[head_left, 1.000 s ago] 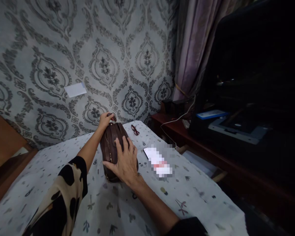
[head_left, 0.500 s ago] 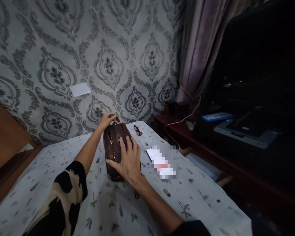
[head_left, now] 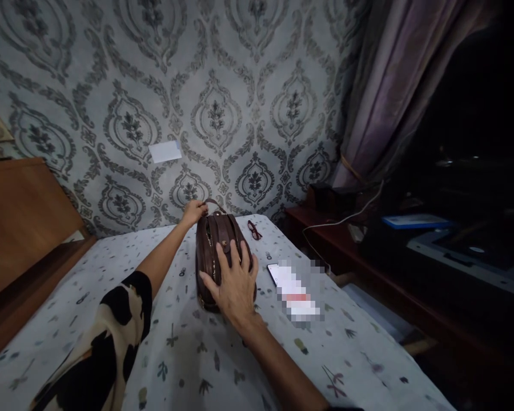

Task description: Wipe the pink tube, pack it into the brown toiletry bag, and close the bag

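A dark brown leather handbag (head_left: pixel 205 257) lies on the patterned white cloth, its zip with metal teeth running along the left side. At the bag's far end, my left hand (head_left: pixel 195 212) is closed on the strap handle (head_left: pixel 215 203), which arches up from the bag. My right hand (head_left: pixel 236 288) rests spread on the near part of the bag, fingers apart and pressing flat on the leather beside a small metal stud. Its palm hides part of the bag's near right side.
Right of the bag lie red-framed glasses (head_left: pixel 254 230) and a phone (head_left: pixel 293 291) with a blurred lit screen. A wooden board (head_left: pixel 25 222) stands at the left. Beyond the right edge are a white cable (head_left: pixel 342 221) and a dark red shelf (head_left: pixel 321 228). Patterned wallpaper rises behind.
The view has swung left, so everything sits further right. The bag's handle now shows as a raised arch by my left hand. My right hand stays spread on the bag.
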A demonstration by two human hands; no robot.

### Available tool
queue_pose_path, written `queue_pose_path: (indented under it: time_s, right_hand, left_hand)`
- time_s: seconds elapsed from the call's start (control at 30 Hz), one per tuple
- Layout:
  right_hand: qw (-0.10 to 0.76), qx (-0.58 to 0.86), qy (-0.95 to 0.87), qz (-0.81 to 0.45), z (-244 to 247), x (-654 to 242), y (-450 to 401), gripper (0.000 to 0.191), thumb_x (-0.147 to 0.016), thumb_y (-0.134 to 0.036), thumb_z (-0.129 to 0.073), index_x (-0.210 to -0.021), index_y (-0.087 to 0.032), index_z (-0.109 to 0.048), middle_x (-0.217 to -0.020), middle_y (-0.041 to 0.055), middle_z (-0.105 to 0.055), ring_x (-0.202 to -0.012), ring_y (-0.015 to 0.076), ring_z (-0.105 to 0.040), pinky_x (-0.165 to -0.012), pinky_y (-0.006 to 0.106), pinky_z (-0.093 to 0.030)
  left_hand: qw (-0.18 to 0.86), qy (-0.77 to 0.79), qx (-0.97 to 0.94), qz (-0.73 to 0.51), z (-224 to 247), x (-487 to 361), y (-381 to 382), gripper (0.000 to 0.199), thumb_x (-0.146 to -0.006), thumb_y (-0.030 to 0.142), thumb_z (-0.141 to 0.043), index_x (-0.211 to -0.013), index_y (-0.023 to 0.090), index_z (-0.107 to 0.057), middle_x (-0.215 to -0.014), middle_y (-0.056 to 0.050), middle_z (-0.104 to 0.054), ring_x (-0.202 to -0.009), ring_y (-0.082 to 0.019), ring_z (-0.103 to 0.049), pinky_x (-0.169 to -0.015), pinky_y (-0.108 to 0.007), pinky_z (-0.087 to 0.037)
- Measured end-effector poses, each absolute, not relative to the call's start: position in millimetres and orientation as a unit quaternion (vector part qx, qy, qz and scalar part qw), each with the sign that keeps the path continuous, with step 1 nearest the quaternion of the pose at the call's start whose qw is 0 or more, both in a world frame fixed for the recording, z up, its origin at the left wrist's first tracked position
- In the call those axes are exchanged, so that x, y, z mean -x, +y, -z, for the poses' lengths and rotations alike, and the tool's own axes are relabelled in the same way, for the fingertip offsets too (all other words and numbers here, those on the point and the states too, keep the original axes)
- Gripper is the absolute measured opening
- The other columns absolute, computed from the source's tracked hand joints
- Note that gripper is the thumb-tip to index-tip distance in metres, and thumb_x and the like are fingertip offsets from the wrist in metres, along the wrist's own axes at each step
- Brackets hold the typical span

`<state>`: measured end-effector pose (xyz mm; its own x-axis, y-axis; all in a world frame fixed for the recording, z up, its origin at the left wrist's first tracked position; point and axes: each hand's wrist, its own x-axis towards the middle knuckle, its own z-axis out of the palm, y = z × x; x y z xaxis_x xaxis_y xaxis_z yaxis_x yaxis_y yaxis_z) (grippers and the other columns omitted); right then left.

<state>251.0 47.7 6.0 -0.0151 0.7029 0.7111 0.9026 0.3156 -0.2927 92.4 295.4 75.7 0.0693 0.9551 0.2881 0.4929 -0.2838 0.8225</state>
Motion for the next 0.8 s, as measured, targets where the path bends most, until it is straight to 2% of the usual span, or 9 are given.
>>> queue_pose_path:
  time_s: [0.17, 0.27, 0.37, 0.5, 0.63, 0.8]
  right_hand:
    - [0.414, 0.567, -0.700, 0.128, -3, -250, 50, 0.064, -0.091, -0.056, -0.064, -0.144, -0.021, -0.056, -0.152, 0.0185, -0.052, -0.146, 0.0385, -0.035, -0.116, 0.061, -0.025]
    - [0.414, 0.568, -0.700, 0.127, -3, -250, 50, 0.064, -0.091, -0.056, -0.064, -0.144, -0.021, -0.056, -0.152, 0.0186, -0.052, -0.146, 0.0384, -0.035, -0.116, 0.061, -0.025]
    - [0.414, 0.568, -0.701, 0.120, -4, -251, 49, 0.065, -0.091, -0.057, -0.064, -0.145, -0.022, -0.055, -0.153, 0.0186, -0.051, -0.147, 0.0388, -0.034, -0.116, 0.061, -0.024]
    - [0.415, 0.565, -0.704, 0.108, -5, -252, 48, 0.066, -0.090, -0.057, -0.065, -0.145, -0.022, -0.055, -0.154, 0.0185, -0.050, -0.147, 0.0388, -0.033, -0.117, 0.061, -0.023]
    - [0.423, 0.558, -0.707, 0.099, -3, -254, 48, 0.068, -0.087, -0.058, -0.068, -0.144, -0.023, -0.055, -0.154, 0.0185, -0.049, -0.148, 0.0379, -0.033, -0.118, 0.062, -0.023]
    - [0.433, 0.560, -0.700, 0.096, -1, -255, 48, 0.073, -0.082, -0.057, -0.074, -0.145, -0.025, -0.054, -0.163, 0.0201, -0.033, -0.152, 0.0403, -0.025, -0.117, 0.062, -0.027]
  left_hand:
    - [0.291, 0.542, -0.646, -0.452, -75, -96, 285, 0.034, -0.097, 0.041, -0.062, -0.119, 0.014, -0.064, -0.114, -0.008, -0.068, -0.095, -0.019, -0.067, -0.083, -0.038, -0.059]
    - [0.288, 0.527, -0.645, -0.473, -75, -97, 276, 0.028, -0.096, 0.038, -0.058, -0.097, 0.012, -0.068, -0.093, -0.006, -0.070, -0.084, -0.016, -0.067, -0.076, -0.031, -0.056]
    - [0.281, 0.510, -0.655, -0.482, -78, -97, 270, 0.027, -0.089, 0.035, -0.055, -0.079, 0.014, -0.068, -0.077, -0.005, -0.070, -0.077, -0.016, -0.066, -0.071, -0.026, -0.050]
    - [0.275, 0.497, -0.689, -0.450, -93, -102, 274, 0.020, -0.074, 0.036, -0.065, -0.076, 0.016, -0.070, -0.069, -0.003, -0.068, -0.072, -0.017, -0.061, -0.066, -0.026, -0.045]
    - [0.281, 0.475, -0.733, -0.399, -109, -120, 283, 0.029, -0.061, 0.034, -0.076, -0.085, 0.017, -0.074, -0.074, 0.000, -0.070, -0.073, -0.017, -0.059, -0.066, -0.025, -0.043]
    - [0.274, 0.469, -0.759, -0.358, -105, -147, 290, 0.021, -0.061, 0.036, -0.076, -0.066, 0.016, -0.069, -0.062, 0.002, -0.063, -0.065, -0.015, -0.054, -0.065, -0.025, -0.041]
